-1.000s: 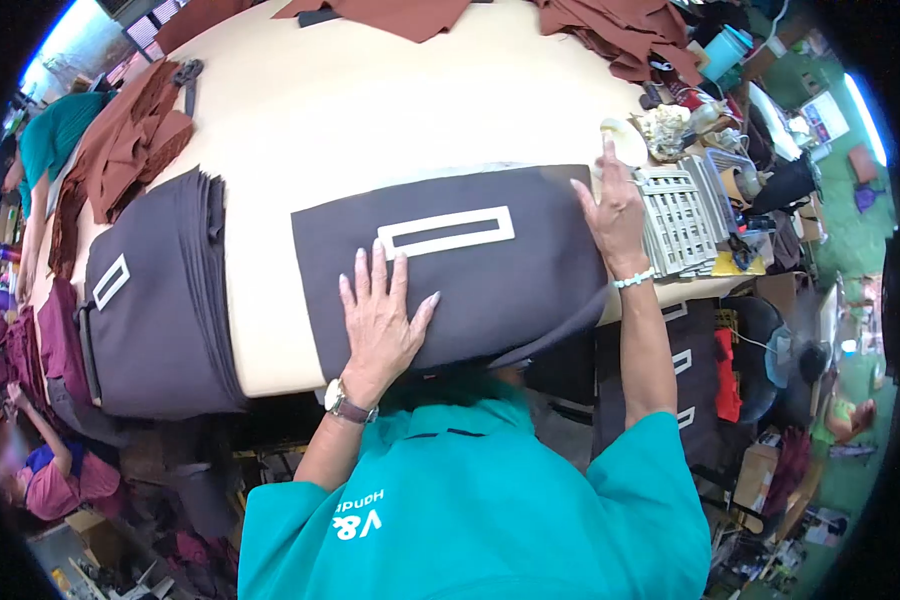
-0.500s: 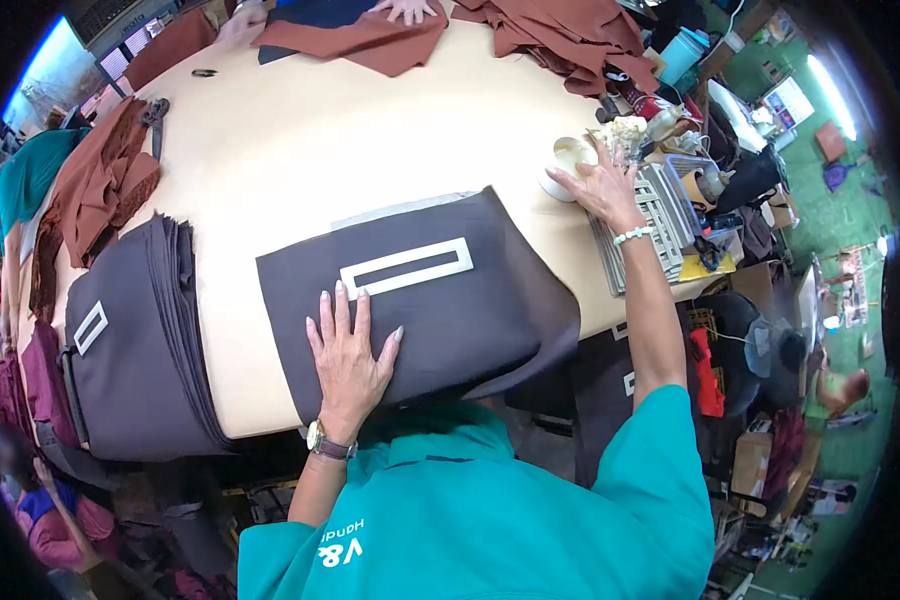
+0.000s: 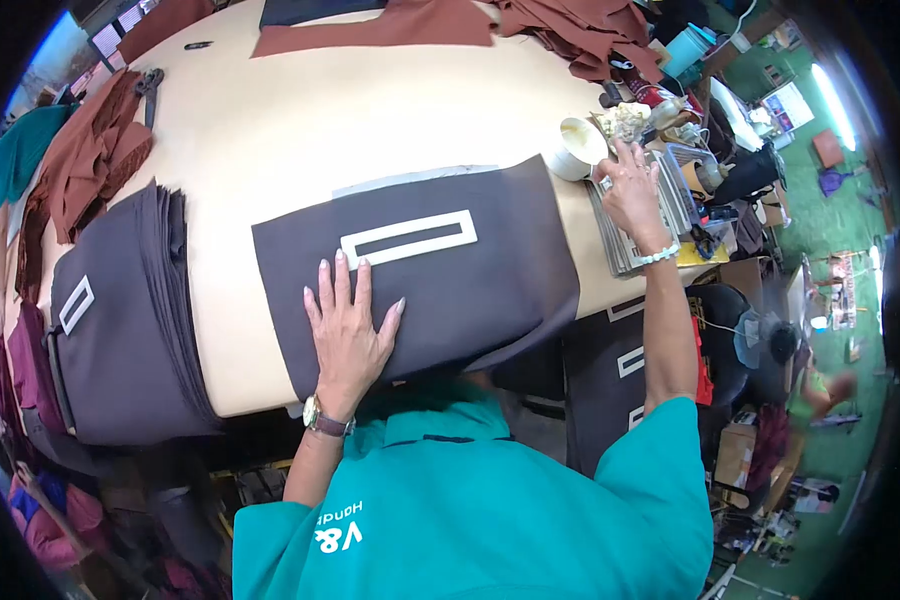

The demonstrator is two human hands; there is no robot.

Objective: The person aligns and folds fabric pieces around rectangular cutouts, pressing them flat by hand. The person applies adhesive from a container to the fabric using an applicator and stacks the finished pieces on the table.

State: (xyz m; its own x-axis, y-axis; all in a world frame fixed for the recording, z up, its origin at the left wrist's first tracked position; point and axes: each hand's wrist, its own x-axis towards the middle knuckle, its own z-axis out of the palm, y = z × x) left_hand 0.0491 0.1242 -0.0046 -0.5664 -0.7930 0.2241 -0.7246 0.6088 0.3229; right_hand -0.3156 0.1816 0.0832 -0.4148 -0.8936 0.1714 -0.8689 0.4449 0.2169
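Observation:
My left hand (image 3: pixel 350 335) lies flat with its fingers stretched on a dark leather-like sheet (image 3: pixel 450 310). Its fingertips touch or nearly touch the lower edge of a white rectangular frame (image 3: pixel 410 238) with a long slot, which rests on that sheet. Over the stack of grey slotted frames (image 3: pixel 617 240) is my right hand (image 3: pixel 633 200), fingers bent but apart and nothing visible in them. The thumb side is close to a white cup (image 3: pixel 577 150) with pale contents; whether they touch I cannot tell. A grey sheet (image 3: pixel 410 182) peeks out behind the dark one.
At the left edge stands a thick pile of dark sheets (image 3: pixel 125 330) with another white frame (image 3: pixel 76 304) on top. Brown material (image 3: pixel 90 170) and scissors (image 3: pixel 150 90) lie behind it. Tools and containers crowd the right side around a crumpled pale lump (image 3: pixel 625 120).
My right hand has drawn back from the cup toward me and to the right, its fingers less spread. My left hand stays put. Another person's hands at the far side have left view.

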